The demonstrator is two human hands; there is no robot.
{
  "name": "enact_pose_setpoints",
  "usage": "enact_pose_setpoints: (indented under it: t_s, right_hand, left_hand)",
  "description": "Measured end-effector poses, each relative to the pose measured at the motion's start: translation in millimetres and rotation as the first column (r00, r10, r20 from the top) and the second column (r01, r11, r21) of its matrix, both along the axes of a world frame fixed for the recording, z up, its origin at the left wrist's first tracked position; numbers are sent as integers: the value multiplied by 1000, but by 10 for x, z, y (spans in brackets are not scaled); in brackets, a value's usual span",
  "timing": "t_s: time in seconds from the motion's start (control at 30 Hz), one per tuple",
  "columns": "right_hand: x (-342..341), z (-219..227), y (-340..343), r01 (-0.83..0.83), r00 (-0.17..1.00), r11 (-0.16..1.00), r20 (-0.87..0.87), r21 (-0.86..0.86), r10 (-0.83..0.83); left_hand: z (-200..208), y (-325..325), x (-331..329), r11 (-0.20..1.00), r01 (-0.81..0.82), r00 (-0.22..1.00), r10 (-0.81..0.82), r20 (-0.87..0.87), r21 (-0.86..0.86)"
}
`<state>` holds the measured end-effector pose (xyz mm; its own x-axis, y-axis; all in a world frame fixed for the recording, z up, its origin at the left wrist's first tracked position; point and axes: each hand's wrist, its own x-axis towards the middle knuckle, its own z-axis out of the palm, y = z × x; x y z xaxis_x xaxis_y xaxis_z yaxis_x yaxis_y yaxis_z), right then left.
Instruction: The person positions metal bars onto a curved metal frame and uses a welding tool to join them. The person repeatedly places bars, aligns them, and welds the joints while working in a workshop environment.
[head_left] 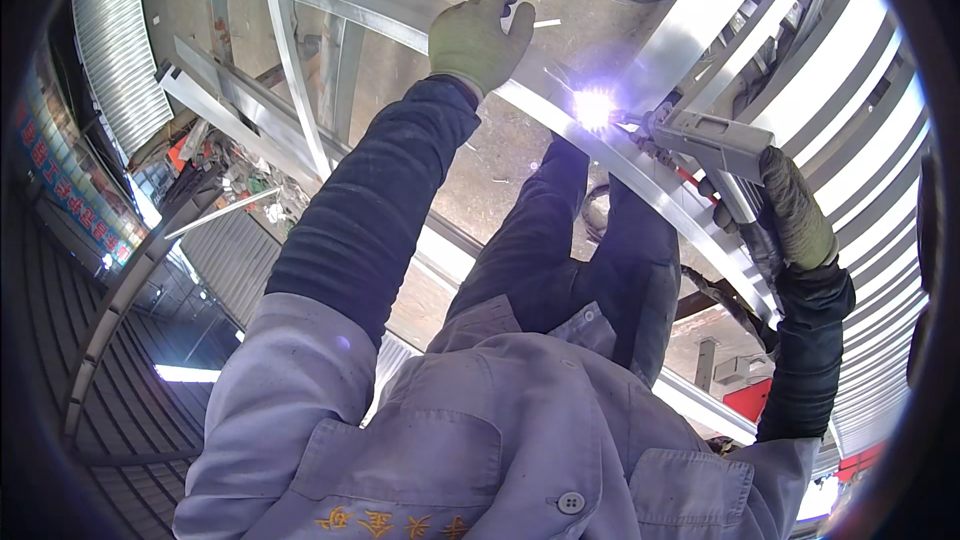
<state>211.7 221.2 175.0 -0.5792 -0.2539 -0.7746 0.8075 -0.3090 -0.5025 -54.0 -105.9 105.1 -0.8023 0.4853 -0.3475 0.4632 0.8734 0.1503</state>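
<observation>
Very bright purple-white spark [595, 108], shiny metal bar [690, 208], right-hand strips [842, 35] glaring white, dim lower left, bent lines near black round edges

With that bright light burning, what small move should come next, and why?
Perhaps ease the torch in the right hand slightly along the metal bar: its tip is at the glare there, and the left hand is apart from the light.

R glove [800, 210]: matt knit cloth, sl. fuzzy. Gun [722, 143] in its grip: smooth satin met. Beam [690, 218] L of grip: smooth, shiny met. Slats [825, 65] beyond grip: glossy met. R sleeve [815, 340] below grip: matt cloth.
</observation>
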Motion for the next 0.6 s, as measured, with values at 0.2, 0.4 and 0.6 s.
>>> enact_pose_setpoints:
  t_s: [0.2,0.4,0.6]
  right_hand:
    - [-5,44,21,-12,998,1000,61,22,11]
    - [11,92,-10,27,995,998,90,53,-32]
    - [-26,106,-31,27,1000,1000,-2,-2,-27]
  left_hand:
    - [-6,-4,-13,1000,-20,999,21,36,-12]
    - [-7,-5,-3,1000,-17,1000,17,26,19]
    - [12,12,6,1000,-30,999,29,42,8]
